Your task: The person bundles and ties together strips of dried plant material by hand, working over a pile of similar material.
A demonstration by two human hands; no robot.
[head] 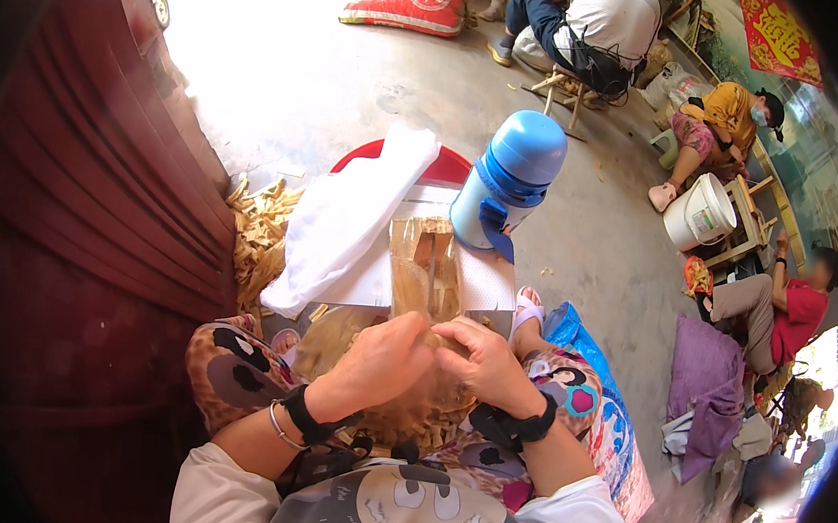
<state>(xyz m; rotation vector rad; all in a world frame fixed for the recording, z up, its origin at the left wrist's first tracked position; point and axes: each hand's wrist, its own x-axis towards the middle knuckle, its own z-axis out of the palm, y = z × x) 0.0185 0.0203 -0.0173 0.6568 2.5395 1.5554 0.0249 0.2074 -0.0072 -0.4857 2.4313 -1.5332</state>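
Note:
My left hand point(386, 365) and my right hand point(488, 361) meet above my lap, their fingertips nearly touching. Between them is something thin and tan that I cannot make out well; the fingers partly hide it. Just beyond the fingertips, a tan strip bundle in clear plastic point(412, 283) lies on a white board point(366, 287). A white cloth point(349, 220) covers the board's left part, and a blue bottle point(508, 187) stands at its right. Below my hands, short tan pieces point(436, 430) lie in my lap, partly hidden.
Dried tan husks point(264, 229) are heaped beside the dark red door point(100, 239). A red basin rim point(451, 165) shows behind the cloth. Blue woven plastic point(574, 334) lies by my right leg. Several people sit at the right, near a white bucket point(699, 212) and purple cloth point(705, 391).

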